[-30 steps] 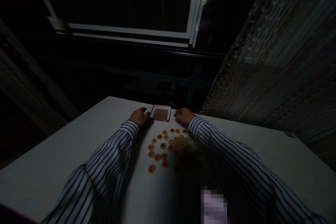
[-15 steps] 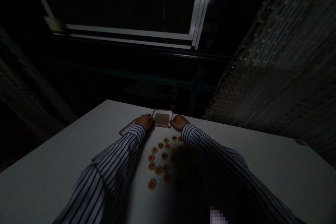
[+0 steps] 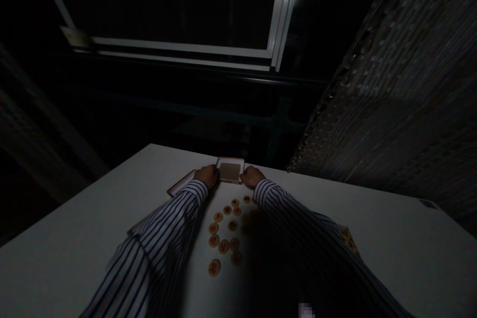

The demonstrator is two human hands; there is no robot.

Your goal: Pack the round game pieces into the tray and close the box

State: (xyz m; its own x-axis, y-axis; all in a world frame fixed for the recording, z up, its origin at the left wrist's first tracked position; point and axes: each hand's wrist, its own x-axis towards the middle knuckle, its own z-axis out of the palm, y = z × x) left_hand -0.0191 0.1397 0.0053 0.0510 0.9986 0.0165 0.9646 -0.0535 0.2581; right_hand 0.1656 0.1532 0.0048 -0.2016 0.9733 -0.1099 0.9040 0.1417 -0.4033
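A shallow open box (image 3: 230, 172) with pale walls and a brown bottom lies at the far side of the white table. My left hand (image 3: 207, 176) is closed at its left edge, and my right hand (image 3: 252, 177) grips its near right corner. Behind the left wrist shows part of a similar shallow box or lid (image 3: 181, 183), otherwise hidden. Between my forearms, round xiangqi pieces (image 3: 223, 246) with red or black characters lie scattered on the table; deep shadow and the right sleeve hide some of them.
Past the right forearm, a patterned yellow-brown object (image 3: 348, 240) is partly covered by the sleeve. The white table (image 3: 93, 218) ends just beyond the box. A beaded curtain (image 3: 387, 124) hangs at the right, and a white-framed window (image 3: 182, 47) is ahead. The scene is dim.
The view has shifted slightly, and more of the patterned object shows beside my right sleeve. Both hands stay at the sides of the box, which lies in about the same place.
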